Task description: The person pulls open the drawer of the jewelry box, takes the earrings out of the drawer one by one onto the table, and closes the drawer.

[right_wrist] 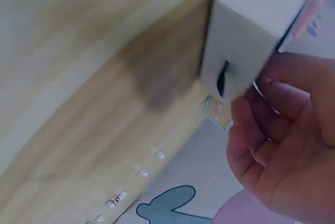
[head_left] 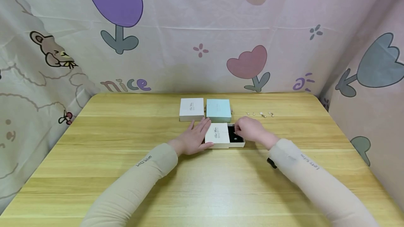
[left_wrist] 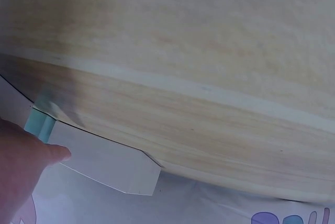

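Wooden table; left hand flat against sliding jewellery box, right hand pinched something unseen inside; tray could have slid out, spilling earring.

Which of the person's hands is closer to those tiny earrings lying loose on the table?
The right hand. It sits over the open end of the white sliding box, just in front of the row of earrings. The left hand rests flat at the box's far side, farther away.

"nice" on the backdrop cloth, "Lets Slim" on both sleeves (box script unreadable)
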`<move>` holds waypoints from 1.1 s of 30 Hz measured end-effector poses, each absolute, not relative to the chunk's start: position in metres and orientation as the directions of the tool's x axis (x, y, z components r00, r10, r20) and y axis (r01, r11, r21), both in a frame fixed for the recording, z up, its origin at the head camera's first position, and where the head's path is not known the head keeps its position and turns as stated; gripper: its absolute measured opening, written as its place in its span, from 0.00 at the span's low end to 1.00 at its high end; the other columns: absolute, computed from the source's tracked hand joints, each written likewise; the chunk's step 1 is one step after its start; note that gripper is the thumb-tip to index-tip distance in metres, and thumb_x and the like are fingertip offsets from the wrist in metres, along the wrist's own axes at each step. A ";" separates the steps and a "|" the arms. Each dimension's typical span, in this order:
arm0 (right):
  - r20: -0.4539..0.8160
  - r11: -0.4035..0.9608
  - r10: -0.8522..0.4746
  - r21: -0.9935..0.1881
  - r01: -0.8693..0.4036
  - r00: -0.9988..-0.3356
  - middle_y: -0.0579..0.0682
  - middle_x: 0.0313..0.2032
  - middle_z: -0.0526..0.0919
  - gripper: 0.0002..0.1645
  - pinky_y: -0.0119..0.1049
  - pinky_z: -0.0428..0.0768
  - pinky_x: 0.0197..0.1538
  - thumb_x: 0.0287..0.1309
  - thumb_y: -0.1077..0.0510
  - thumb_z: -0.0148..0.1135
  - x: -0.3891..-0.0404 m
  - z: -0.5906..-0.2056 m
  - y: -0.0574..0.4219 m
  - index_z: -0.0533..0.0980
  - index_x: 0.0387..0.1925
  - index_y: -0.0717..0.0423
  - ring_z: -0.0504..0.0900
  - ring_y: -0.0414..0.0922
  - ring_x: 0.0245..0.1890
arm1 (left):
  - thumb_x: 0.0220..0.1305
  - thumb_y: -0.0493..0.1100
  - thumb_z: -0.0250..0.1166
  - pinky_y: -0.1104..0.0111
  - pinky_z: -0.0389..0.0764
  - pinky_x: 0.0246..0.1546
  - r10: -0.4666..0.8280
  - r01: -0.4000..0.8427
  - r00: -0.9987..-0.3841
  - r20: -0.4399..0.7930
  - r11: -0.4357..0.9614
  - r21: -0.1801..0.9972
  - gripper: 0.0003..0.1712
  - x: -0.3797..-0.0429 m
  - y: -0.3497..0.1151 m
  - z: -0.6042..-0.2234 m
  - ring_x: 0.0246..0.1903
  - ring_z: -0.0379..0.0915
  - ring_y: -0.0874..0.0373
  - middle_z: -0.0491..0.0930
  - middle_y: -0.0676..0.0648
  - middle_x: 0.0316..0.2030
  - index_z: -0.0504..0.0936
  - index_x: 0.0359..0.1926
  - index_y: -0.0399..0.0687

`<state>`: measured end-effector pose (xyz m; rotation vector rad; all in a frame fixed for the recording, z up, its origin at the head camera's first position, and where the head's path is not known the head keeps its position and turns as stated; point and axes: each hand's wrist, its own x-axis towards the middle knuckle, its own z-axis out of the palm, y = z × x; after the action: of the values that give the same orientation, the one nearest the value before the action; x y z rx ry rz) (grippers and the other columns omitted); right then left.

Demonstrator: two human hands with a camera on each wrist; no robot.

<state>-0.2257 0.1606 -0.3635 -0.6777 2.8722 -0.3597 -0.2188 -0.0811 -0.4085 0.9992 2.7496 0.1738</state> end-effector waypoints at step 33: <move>-0.119 0.975 -0.179 -0.156 -0.160 -0.977 0.55 0.29 0.78 0.17 0.48 0.72 0.40 0.53 0.64 0.51 -0.279 -0.372 0.201 0.69 0.10 0.55 0.70 0.55 0.39 | 0.67 0.69 0.37 0.49 0.35 0.71 0.650 0.632 -0.745 -0.152 0.760 0.153 0.49 -0.220 -0.082 -0.411 0.73 0.24 0.51 0.30 0.44 0.74 0.32 0.73 0.42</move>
<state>-0.2789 0.2013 -0.3725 -0.2575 2.9898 -0.2200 -0.2196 -0.0819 -0.4112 1.0158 2.7603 0.1354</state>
